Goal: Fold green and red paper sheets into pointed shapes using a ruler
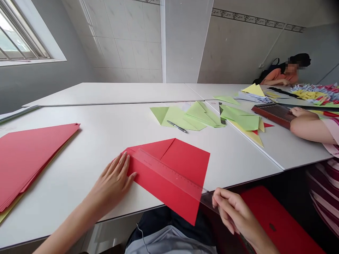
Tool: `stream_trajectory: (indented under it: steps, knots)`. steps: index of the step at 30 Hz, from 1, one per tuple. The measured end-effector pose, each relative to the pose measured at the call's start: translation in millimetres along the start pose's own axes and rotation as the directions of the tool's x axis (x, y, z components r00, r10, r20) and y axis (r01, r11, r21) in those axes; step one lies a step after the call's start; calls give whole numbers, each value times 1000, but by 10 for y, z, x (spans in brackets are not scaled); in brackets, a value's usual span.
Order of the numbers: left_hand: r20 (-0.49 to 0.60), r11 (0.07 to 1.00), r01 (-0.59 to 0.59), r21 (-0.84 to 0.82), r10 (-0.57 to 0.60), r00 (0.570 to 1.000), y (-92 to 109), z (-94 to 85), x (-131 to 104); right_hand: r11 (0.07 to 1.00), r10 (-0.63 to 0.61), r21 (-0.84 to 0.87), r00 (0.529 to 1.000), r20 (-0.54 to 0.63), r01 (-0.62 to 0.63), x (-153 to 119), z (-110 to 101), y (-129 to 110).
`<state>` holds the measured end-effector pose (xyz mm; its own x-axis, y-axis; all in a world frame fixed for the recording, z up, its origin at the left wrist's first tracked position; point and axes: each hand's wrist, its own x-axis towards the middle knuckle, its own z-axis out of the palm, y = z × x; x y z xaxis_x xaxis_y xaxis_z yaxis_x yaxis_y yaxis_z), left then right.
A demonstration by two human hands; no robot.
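Note:
A sheet of red paper (182, 155) lies at the table's front edge, a folded flap at its upper left and its lower right corner past the edge. Across it slants a clear ruler (169, 173). My left hand (116, 174) rests flat on the paper's left corner beside the ruler's end, fingers stretched out. Beyond the paper's right side, my right hand (230, 208) is closed around the ruler's other end. A dark object (247, 244) shows under my right wrist; its kind is unclear.
A stack of red paper (34, 151) lies on the left. Green folded sheets (180, 118) and a pen (177, 126) lie ahead. At right, a co-worker's arm (307, 123) rests by a brown paper trimmer (275, 113). Another person (280, 76) sits farther back.

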<state>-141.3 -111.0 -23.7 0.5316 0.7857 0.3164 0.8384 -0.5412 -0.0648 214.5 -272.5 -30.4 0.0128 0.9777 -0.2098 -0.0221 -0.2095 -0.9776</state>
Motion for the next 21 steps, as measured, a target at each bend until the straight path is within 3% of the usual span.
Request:
stream_trajectory:
  steps: [5,11,21]
  knots:
    - [132,998,23,-50,-16,991,-210,-102,182,993,98,-58,995,-29,-99,-48,253,177]
    - [239,987,136,-89,-112,964,-316,-73,456,990,90,-109,996,-17,-92,20,474,125]
    - [199,965,240,-105,-216,956,-122,-71,676,991,122,-49,992,29,-121,14,756,38]
